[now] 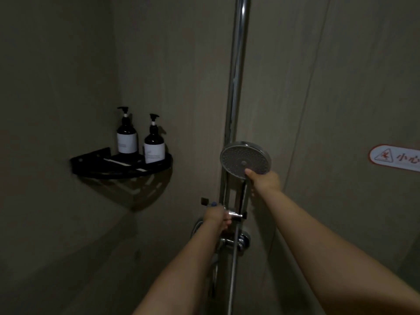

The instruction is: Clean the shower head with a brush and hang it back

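Note:
The round chrome shower head (245, 158) faces me, its handle running down into the holder (236, 215) on the vertical chrome rail (237, 87). My right hand (264, 180) grips the handle just below the head, thumb on the face's lower edge. My left hand (216, 215) is curled round the holder's knob on the rail's left side. The hose (234, 258) hangs down from the handle. No brush shows in view.
A black corner shelf (91, 161) on the left wall carries two dark pump bottles (126, 133) (154, 142). The chrome mixer valve (236, 242) sits below the holder. A slip-warning sticker (395, 156) is on the right wall. The room is dim.

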`<state>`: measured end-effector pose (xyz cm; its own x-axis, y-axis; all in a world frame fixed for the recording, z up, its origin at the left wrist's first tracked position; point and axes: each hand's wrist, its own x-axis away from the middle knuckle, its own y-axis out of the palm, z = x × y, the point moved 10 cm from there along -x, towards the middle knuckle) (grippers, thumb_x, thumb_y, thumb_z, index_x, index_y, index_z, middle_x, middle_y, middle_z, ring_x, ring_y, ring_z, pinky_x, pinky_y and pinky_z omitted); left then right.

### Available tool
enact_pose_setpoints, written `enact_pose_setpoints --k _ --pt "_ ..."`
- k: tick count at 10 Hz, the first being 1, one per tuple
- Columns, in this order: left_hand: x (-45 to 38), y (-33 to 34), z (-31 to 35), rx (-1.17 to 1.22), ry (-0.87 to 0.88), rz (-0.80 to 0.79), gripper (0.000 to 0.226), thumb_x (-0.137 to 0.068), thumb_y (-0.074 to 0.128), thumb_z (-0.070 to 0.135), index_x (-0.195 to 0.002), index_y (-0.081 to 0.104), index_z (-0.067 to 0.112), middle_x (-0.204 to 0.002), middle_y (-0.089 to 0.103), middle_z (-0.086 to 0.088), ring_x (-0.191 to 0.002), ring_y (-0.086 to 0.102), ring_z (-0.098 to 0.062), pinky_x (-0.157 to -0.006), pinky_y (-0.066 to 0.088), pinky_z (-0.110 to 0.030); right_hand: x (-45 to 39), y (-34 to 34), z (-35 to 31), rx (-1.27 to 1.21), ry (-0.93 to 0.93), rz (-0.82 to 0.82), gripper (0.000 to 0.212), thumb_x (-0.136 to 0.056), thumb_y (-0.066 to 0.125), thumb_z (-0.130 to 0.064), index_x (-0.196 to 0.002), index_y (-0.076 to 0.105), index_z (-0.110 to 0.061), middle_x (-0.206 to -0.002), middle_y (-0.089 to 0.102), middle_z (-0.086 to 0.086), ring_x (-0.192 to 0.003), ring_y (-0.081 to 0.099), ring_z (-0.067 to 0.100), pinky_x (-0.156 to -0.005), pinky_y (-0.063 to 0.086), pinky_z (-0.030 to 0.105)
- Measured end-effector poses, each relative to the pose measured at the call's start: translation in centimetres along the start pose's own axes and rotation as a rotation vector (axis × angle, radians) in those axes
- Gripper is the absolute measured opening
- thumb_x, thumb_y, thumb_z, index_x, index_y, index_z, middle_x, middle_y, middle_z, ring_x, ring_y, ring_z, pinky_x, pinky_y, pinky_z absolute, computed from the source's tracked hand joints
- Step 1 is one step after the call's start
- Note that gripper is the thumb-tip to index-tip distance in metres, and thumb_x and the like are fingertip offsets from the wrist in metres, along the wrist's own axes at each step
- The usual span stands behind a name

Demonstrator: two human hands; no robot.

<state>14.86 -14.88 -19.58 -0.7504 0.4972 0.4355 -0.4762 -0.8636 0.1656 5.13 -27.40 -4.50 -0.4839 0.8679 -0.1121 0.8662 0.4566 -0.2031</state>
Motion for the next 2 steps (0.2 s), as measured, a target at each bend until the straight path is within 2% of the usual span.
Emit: enact_pose_setpoints --k 1,2 --pt "2.5 -2.4 3.8 0.084 0.061 -0.022 0.039 -0.101 0.025 0.020 -0.077 0.052 0.005 -0.065 0.061 -0.009 -0.066 0.053 -0.020 -0.056 0.035 -0.023 1.8 2.2 2.6 -0.090 0.299 -0.059 0.041 -0.086 0.060 -0.044 -0.077 0.052 -0.004 -0.065 0.050 0.015 -0.054 0.050 0.024 -0.047 0.045 0.035" --pt "5.3 -4.9 7.2 0.175 0.146 -0.056 0.047 -0.101 0.030 0.036 -0.071 0.050 0.006 -0.046 0.060 -0.004 -0.062 0.053 -0.018 -0.058 0.040 -0.027 5.0 4.7 4.2 -0.145 0.540 -0.203 0.062 -0.091 0.035 -0.061 -0.096 0.053 -0.002 -0.086 0.060 0.021 -0.075 0.062 0.032 -0.062 0.051 0.041"
